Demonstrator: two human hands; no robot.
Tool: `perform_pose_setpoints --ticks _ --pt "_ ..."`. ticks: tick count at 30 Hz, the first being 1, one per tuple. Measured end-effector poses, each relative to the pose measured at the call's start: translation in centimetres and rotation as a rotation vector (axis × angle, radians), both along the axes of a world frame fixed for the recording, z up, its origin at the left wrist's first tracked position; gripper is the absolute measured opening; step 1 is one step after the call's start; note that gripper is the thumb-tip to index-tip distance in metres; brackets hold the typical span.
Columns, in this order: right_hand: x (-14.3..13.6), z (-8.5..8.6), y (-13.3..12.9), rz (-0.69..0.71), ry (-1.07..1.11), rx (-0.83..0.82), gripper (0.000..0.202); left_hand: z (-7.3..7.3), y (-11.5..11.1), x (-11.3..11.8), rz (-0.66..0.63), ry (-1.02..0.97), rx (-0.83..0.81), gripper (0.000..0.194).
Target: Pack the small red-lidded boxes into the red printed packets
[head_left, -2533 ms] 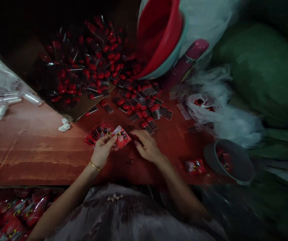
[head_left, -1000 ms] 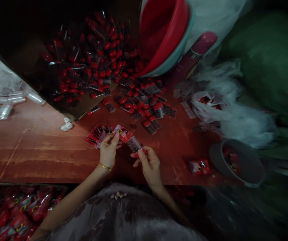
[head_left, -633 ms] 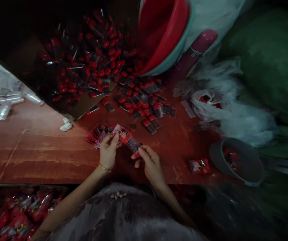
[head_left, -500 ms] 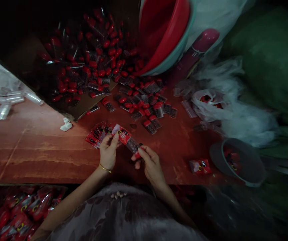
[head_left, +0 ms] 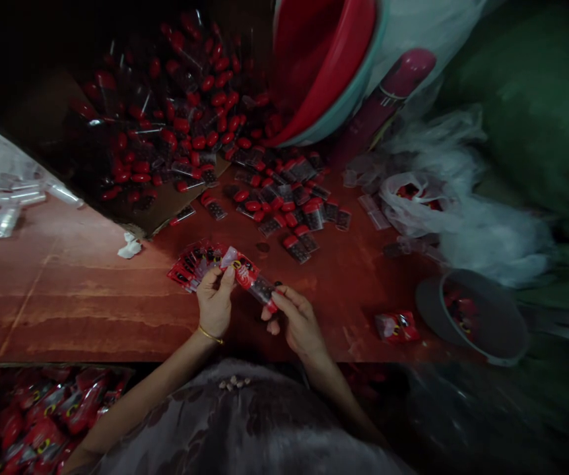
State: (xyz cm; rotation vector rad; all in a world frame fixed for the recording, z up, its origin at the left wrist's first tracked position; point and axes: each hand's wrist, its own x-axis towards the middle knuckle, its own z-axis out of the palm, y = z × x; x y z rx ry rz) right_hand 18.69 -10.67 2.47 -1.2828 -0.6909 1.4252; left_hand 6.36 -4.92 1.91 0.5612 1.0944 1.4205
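My left hand (head_left: 214, 305) pinches one end of a small red printed packet (head_left: 245, 272) between thumb and fingers. A clear tube of dark beads with a red cap (head_left: 261, 289) lines up with the packet's other end. Whether it sits inside the packet or against it, I cannot tell. My right hand (head_left: 298, 321) is closed on the tube's capped end, thumb on top. Just beyond my left hand lies a fanned stack of similar packets (head_left: 193, 262). Past both hands, a loose pile of red-capped tubes (head_left: 289, 198) spreads over the wooden table (head_left: 131, 303).
A cardboard box (head_left: 175, 206) on its side spills more tubes. Behind are a red basin (head_left: 331, 72) and a purple bottle (head_left: 388, 99). To the right are plastic bags (head_left: 492, 237), a grey tub (head_left: 433, 310) and a filled packet (head_left: 396, 327). Below left, several packets (head_left: 41, 429) fill a container.
The right hand has shifted slightly left with the tube, and less of the clear tube shows between the packet and the fingers. The left hand has barely moved.
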Motion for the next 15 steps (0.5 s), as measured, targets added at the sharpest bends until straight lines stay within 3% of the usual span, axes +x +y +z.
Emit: perform_pose_setpoints --ticks 4,15 --pt "-0.1 0.1 0.0 -0.012 -0.063 0.033 0.024 0.0 0.0 -0.2 -0.064 0.083 0.011 0.025" --pt "-1.1 0.7 0.9 -0.093 -0.42 0.127 0.019 1.4 -0.9 1.2 -0.399 -0.066 -0.136 0.031"
